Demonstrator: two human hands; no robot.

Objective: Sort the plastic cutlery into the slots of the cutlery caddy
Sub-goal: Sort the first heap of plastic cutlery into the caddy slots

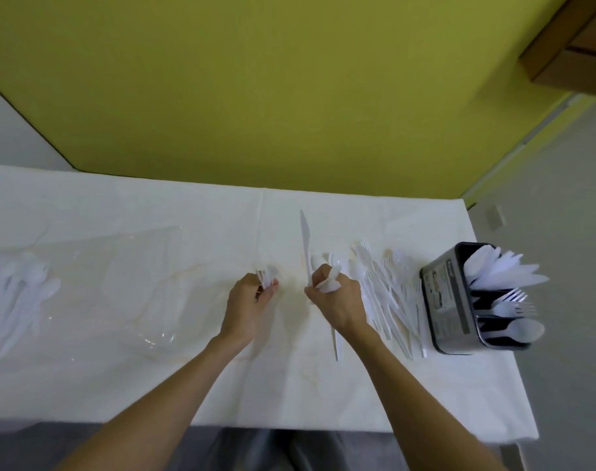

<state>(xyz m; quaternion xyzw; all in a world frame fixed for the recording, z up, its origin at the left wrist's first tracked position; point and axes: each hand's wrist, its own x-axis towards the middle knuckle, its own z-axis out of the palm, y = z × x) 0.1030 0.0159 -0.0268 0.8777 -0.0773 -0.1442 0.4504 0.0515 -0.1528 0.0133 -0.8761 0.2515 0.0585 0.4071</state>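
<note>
Caddy (442,300): dark, with a label on its side, standing upright at the right end of the table, near the right edge.
Far slot: packed with white knives (504,270), blades up and fanning out to the right over the rim.
Middle slot: a few forks (514,302), tines up.
Near slot: spoons (526,329), bowls up; I can't tell how many.
Loose pile (388,300): unsorted white cutlery lying on the cloth just left of the caddy, between it and the right hand; mostly forks and long handles as far as I can make out.
Right hand (337,297): fingers curled round a bunch of white pieces; one long knife (305,239) sticks out away from the person, and a handle trails out below the wrist.
Left hand (247,300): a little apart from the right, fingers and thumb pinching a small bunch (266,277) of white pieces; too blurred to tell which kind.
Bag (137,283): clear plastic, flat and crumpled on the cloth left of the hands.
Far-left heap (18,297): more white cutlery, well apart from the caddy; it looks like spoons, but it is blurred.
Table (188,385): covered in a white cloth.
Wall (256,79): yellow-green, behind the table.
</note>
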